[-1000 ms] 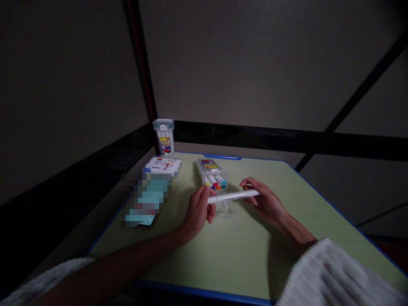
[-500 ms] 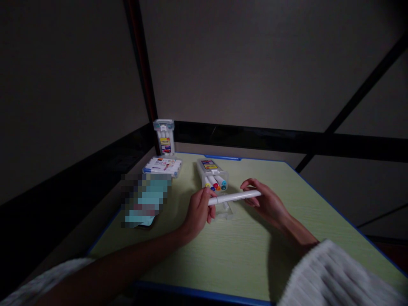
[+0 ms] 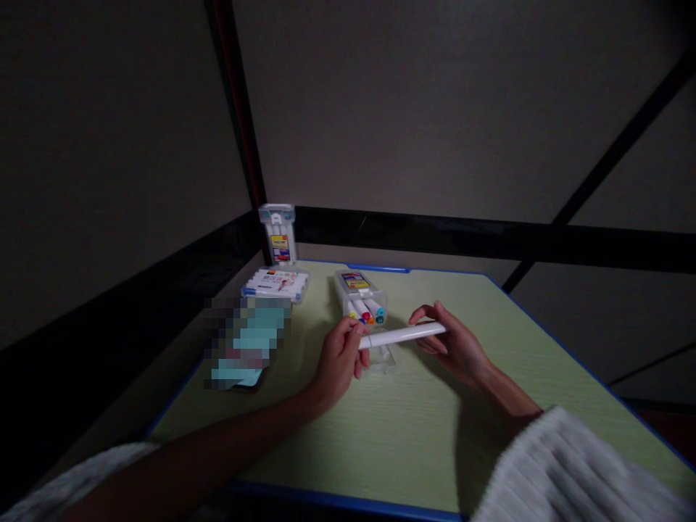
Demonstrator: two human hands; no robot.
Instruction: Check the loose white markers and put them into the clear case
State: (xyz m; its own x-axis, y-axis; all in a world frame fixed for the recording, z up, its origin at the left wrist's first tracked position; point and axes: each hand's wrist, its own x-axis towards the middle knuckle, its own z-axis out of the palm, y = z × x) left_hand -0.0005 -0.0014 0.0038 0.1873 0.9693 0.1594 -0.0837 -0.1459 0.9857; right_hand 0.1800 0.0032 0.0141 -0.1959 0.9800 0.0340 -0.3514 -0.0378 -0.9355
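Observation:
A white marker [image 3: 405,335] is held nearly level above the table, its right end slightly higher. My left hand [image 3: 338,359] pinches its left end between thumb and fingers. The marker's right end overlaps my right hand [image 3: 454,344], whose fingers are loosely curved and apart; whether they touch the marker is unclear. Behind the marker lies a clear plastic marker case [image 3: 359,288] on its side. Several markers [image 3: 367,313] with coloured ends show in its near opening. The case's clear lid [image 3: 387,362] rests under the marker, partly hidden.
On the left, a flat pack of white markers [image 3: 275,284] lies behind a phone-like object [image 3: 250,341] blurred by pixelation. Another clear marker case [image 3: 279,235] stands upright in the far corner. The pale table [image 3: 380,442] has a blue edge, with dark-trimmed walls behind and to the left.
The view has shifted very slightly. Both hands and the marker keep almost the same pose, with my left hand a touch further right along the marker.

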